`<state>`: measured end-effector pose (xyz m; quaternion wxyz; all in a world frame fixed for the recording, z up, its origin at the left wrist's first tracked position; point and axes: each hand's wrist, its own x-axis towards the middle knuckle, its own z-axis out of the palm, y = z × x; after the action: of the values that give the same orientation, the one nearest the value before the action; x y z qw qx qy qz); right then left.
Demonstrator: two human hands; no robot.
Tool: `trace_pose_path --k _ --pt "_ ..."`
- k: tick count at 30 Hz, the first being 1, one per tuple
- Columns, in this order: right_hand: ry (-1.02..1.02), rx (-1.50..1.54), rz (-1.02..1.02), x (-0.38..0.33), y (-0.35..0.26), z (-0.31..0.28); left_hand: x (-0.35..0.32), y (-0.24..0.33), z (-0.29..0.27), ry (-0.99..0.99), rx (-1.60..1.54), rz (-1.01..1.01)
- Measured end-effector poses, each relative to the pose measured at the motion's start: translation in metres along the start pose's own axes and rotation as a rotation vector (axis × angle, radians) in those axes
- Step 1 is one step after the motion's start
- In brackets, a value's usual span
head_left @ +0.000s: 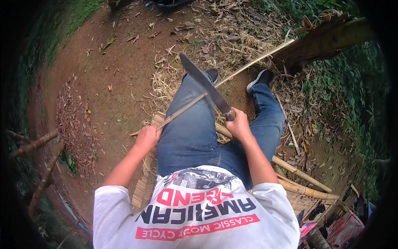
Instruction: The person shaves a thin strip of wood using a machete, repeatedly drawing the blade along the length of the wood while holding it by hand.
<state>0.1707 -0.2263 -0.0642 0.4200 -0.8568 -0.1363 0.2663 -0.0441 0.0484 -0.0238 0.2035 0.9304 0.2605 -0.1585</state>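
My left hand (148,136) is closed around a long, thin bamboo strip (182,109) near its lower end, beside my left thigh. The strip slants up and to the right over my left leg, and its far part stretches toward a tree trunk. In my right hand (239,125) is the handle of a machete, my fingers wrapped round it above my right thigh. The dark, broad blade of the machete (203,82) points up and to the left and crosses over the strip. Whether its edge bites into the strip, I cannot tell.
Pale curled shavings (166,89) litter the brown soil around my feet. A thick trunk (319,43) leans in at the upper right. Bamboo poles (306,176) lie by my right hip, and branches (35,145) stand at the left. Dry leaves (76,128) form a patch on the ground.
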Motion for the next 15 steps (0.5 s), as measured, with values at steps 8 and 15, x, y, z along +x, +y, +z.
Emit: trace_pose_path --k 8,15 --pt "0.031 0.044 -0.004 0.005 0.01 0.002 0.003 0.004 0.001 -0.014 0.014 -0.01" --pt "0.022 0.298 0.308 0.02 0.008 -0.016 0.003 0.009 0.003 -0.041 -0.013 -0.005"
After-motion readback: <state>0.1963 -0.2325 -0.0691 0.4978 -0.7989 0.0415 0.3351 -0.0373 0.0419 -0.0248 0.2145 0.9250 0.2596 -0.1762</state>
